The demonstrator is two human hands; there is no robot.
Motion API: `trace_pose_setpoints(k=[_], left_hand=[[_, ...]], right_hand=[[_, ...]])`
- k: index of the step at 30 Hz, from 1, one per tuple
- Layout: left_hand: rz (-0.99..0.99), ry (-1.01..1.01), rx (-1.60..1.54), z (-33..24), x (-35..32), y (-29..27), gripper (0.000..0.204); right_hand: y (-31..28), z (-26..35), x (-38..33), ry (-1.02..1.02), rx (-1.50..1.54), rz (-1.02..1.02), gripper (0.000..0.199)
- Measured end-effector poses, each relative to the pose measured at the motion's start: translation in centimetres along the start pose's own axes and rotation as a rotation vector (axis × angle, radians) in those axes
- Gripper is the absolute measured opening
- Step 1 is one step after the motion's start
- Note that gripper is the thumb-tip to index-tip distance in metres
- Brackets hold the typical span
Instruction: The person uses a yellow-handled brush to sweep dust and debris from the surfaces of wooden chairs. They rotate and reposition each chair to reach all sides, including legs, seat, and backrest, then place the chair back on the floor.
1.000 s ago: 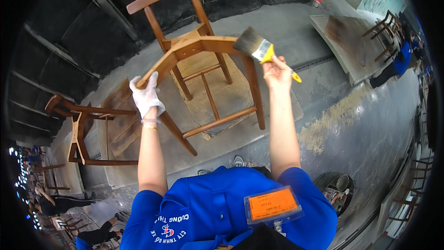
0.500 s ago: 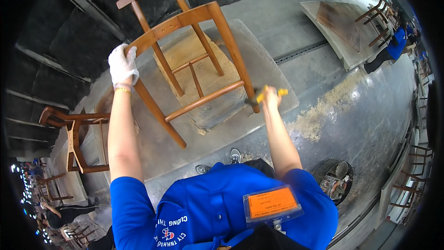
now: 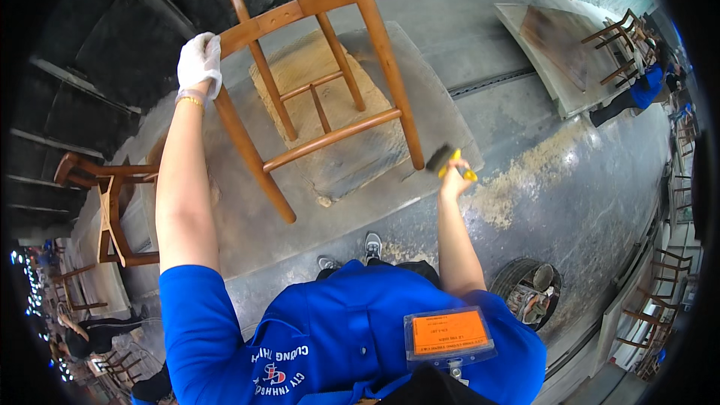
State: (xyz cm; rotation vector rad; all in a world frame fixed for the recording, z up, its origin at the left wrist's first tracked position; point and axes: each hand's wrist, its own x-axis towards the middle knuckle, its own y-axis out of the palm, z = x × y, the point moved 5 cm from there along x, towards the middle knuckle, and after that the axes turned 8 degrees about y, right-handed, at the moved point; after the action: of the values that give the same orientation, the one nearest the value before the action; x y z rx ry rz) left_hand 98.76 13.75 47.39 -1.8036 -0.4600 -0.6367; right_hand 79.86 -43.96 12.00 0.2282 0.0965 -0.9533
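Soft light | sheen on floor [image 3: 574, 202], right | brush [image 3: 439, 158] blurred | edges bent — corners black

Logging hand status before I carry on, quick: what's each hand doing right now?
Left hand: closed on a corner of the wooden chair.
Right hand: closed, holding the yellow-handled brush.

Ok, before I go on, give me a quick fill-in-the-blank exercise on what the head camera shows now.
1. The left hand wears a ____ glove and grips the wooden chair.
2. The right hand holds a brush whose handle is ____.
3. The brush is beside the chair leg on the picture's ____ side.
4. The person's shirt is ____.

Missing words: white; yellow; right; blue.
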Motion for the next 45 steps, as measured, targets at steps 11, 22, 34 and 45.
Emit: trace_pose_setpoints(k=[11, 22, 34, 45], left_hand=[[0.067, 0.043, -0.067, 1.4, -0.1, -0.3, 0.030], [0.039, 0.040, -0.085, 0.7, -1.5, -0.8, 0.029], [0.105, 0.107, -0.136, 2.6, -0.2, 0.3, 0.039], [0.051, 0.078, -0.261, 3.8, -0.3, 1.2, 0.034]], right_hand=[[18.4, 4.2, -30.5, -0.124, -0.122, 1.279, 0.024], [15.5, 3.7, -27.5, -0.486, -0.445, 0.640, 0.018], [13.2, 5.0, -12.8, 0.206, 0.532, 0.626, 0.024], [3.7, -5.2, -4.6, 0.190, 0.189, -0.098, 0.020]])
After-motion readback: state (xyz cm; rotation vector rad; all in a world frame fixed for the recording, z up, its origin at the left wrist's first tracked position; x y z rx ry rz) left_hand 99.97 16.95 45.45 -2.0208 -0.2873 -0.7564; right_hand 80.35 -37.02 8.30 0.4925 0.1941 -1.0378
